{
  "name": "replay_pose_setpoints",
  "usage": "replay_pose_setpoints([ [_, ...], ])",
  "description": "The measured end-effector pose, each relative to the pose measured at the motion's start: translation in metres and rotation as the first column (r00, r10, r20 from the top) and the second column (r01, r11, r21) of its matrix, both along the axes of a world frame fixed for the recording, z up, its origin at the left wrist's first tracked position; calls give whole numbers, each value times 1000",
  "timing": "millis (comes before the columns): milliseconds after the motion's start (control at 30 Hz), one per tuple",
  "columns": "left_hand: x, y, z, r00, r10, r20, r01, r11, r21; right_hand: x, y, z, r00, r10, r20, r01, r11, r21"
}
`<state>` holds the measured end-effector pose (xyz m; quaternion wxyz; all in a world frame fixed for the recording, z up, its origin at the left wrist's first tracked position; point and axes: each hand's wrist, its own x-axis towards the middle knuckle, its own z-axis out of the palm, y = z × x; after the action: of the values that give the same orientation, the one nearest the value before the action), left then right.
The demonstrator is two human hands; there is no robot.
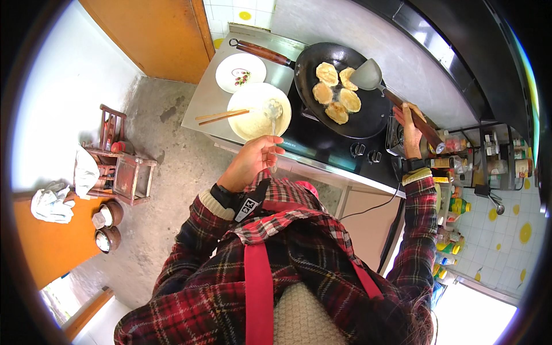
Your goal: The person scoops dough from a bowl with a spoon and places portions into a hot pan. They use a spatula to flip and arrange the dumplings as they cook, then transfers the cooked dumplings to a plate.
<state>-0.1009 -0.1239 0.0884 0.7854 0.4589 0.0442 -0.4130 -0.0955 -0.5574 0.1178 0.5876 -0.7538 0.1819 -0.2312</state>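
My right hand (pixel 411 129) grips the dark wooden handle of a metal wok spatula (pixel 367 75). The spatula's blade is over the black wok (pixel 371 114), overlapping the edge of one small fried cake (pixel 346 77). Several golden cakes lie together in the wok, among them a browner one (pixel 337 113) nearest me. My left hand (pixel 258 157), fingers loosely curled and apart, hovers by the near rim of a white bowl (pixel 241 127) of pale batter. A metal ladle (pixel 273 110) rests in that bowl, its handle passing beneath my fingers. Wooden chopsticks (pixel 222 115) lie across the left rim.
Behind the bowl sits a white plate (pixel 224 71) with a floral print. The wok stands on a black glass gas hob (pixel 319 142) with knobs (pixel 357 149) in front. Bottles and jars fill a rack (pixel 483 159) at right. A small wooden chair (pixel 129 177) stands at left.
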Motion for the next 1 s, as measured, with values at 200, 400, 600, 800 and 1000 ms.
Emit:
replay_pose_setpoints([
  [200,-4,-7,5,991,-72,112,72,997,8,-2,6,20,995,62,-79,-74,984,-160],
  [400,-2,-6,5,978,29,-206,-48,995,-87,-1,17,79,972,106,-209,-197,855,-480],
  [600,-3,-2,2,985,45,-164,-60,994,-88,3,28,82,950,6,-311,-130,915,-381],
  [800,0,2,-5,985,46,-167,-65,991,-114,-8,31,27,958,-111,-263,116,993,2],
  [1000,6,1,-5,983,28,-183,-42,997,-71,-32,34,8,973,-180,-146,209,953,218],
])
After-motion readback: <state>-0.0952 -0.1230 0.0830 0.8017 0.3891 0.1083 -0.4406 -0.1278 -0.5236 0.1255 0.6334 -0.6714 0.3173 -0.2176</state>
